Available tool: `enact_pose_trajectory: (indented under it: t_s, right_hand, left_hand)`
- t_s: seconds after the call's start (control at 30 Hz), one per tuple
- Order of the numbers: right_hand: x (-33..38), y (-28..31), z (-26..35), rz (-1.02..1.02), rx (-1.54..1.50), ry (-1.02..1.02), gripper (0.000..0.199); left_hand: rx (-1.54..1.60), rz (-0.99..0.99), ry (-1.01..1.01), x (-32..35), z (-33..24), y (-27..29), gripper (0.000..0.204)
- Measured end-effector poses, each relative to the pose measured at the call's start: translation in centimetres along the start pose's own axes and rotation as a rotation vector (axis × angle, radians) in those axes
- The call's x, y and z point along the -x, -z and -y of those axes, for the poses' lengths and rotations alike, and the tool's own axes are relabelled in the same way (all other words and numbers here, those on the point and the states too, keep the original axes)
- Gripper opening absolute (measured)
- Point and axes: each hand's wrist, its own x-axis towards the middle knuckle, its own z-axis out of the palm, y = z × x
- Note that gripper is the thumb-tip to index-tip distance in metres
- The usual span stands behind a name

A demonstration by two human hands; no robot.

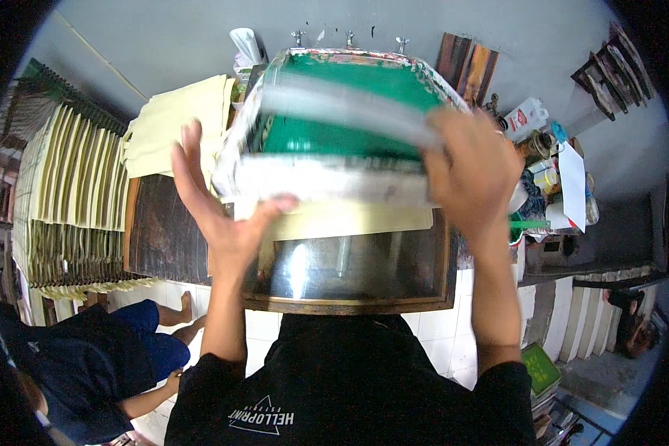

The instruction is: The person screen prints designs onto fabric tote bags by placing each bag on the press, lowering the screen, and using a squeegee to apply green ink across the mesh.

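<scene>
A screen-printing frame (334, 178) with green mesh (320, 137) and a paint-stained white rim is in front of me over the glass-topped table. Its near side is blurred. Under that edge, part of a pale yellow sheet (349, 221) sticks out. My right hand (476, 167) is closed round the right end of a long greyish squeegee (342, 110), which slants across the mesh, smeared by motion. Beside the frame's near left corner, my left hand (227, 219) is open, fingers spread and thumb by the rim, holding nothing.
Yellow sheets (178, 123) lie stacked at the back left, and more fill a drying rack (74, 178). Bottles and jars (539, 149) crowd the right side. A person (97, 364) in dark clothes is at lower left; another (635, 331) is at far right.
</scene>
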Motion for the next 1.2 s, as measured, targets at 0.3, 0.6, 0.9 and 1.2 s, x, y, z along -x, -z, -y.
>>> enact_pose_trajectory:
  t_s: [0.3,0.6,0.9,1.2]
  right_hand:
    - [-17.6,2.2,-4.3,0.219,-0.034,-0.338,0.034]
    - [-22.5,-0.1,-10.2,0.140,-0.021,-0.185,0.039]
    - [-24.9,-1.7,-12.6,0.083,0.045,-0.094,0.045]
    - [-24.7,-1.5,-13.5,0.127,0.033,-0.068,0.043]
  left_hand:
    - [-0.767,0.768,0.448,1.2,11.0,-0.6,0.072]
    - [-0.461,0.645,0.760,-0.2,14.2,1.7,0.047]
    - [-0.475,0.333,0.467,-0.1,14.2,0.3,0.060]
    - [-0.524,1.063,0.241,3.1,6.5,-30.2,0.094]
